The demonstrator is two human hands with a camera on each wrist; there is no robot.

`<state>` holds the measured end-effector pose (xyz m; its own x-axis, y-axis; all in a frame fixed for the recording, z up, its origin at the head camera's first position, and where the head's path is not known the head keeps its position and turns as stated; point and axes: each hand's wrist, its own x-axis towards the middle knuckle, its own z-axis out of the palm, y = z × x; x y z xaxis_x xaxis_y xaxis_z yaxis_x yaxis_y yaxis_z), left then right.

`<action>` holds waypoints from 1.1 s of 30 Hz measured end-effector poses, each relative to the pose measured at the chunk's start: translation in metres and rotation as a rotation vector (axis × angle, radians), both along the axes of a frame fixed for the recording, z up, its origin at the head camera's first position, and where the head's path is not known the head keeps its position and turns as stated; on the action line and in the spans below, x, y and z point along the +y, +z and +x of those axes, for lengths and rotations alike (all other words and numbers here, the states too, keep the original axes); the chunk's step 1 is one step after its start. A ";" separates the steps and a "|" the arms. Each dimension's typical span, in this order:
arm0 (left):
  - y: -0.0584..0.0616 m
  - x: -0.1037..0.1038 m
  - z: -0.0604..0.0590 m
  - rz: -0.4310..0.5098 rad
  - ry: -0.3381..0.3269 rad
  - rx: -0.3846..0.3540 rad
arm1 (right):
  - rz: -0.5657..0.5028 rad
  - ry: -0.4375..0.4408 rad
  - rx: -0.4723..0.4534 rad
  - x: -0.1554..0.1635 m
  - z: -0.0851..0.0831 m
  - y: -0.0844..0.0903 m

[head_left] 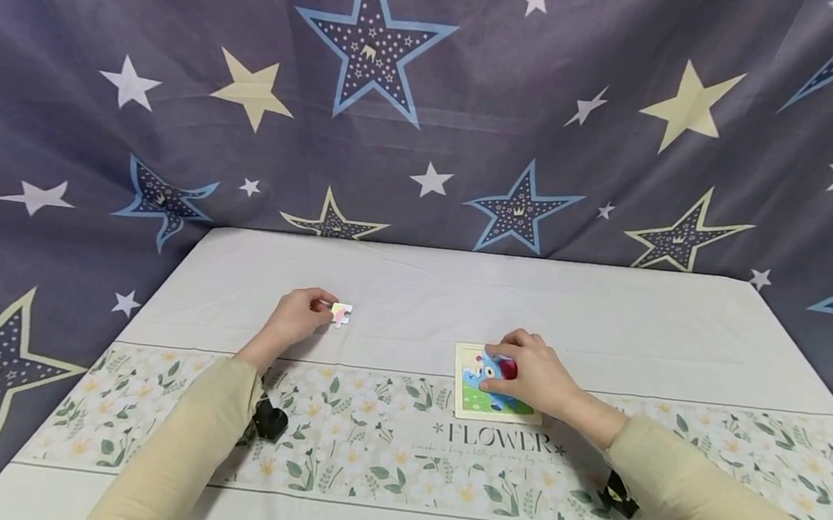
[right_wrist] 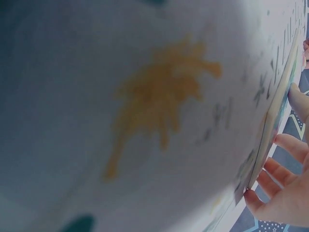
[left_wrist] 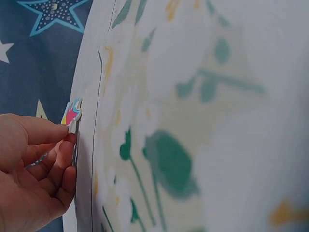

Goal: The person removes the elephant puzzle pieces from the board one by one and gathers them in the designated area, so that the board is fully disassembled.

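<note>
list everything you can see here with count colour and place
puzzle piece: 1, pink, yellow and blue, far left of table, pinched by left hand
puzzle board: 1, cream frame with blue and green picture, centre right, under right hand
tablecloth: 1, white with flower band, covers table
backdrop: 1, grey-blue with stars, behind table
wrist cameras: 2, black, under forearms
left hand: 1, pinches the piece
right hand: 1, rests on the board
sleeves: 2, beige

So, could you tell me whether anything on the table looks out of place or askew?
One puzzle piece sits apart from the puzzle board, pinched by the left hand well to the board's left. The right hand rests on the board, which lies a little skewed to the tablecloth border. Nothing looks spilled or damaged.
</note>
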<state>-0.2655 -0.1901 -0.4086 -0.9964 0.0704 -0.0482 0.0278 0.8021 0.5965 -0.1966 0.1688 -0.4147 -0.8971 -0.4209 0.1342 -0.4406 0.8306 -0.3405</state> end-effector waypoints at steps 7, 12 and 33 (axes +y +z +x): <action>0.000 -0.002 0.001 0.018 -0.004 -0.005 | 0.007 0.001 0.000 -0.001 0.000 0.002; 0.001 -0.002 0.002 0.021 -0.009 0.000 | 0.007 -0.003 0.001 -0.002 0.000 0.002; 0.004 0.003 0.009 -0.005 -0.058 0.058 | 0.002 0.005 0.004 -0.001 0.002 0.003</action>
<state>-0.2566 -0.1873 -0.4047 -0.9917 0.1279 0.0087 0.1086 0.8014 0.5882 -0.1945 0.1676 -0.4118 -0.8944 -0.4258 0.1367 -0.4462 0.8289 -0.3374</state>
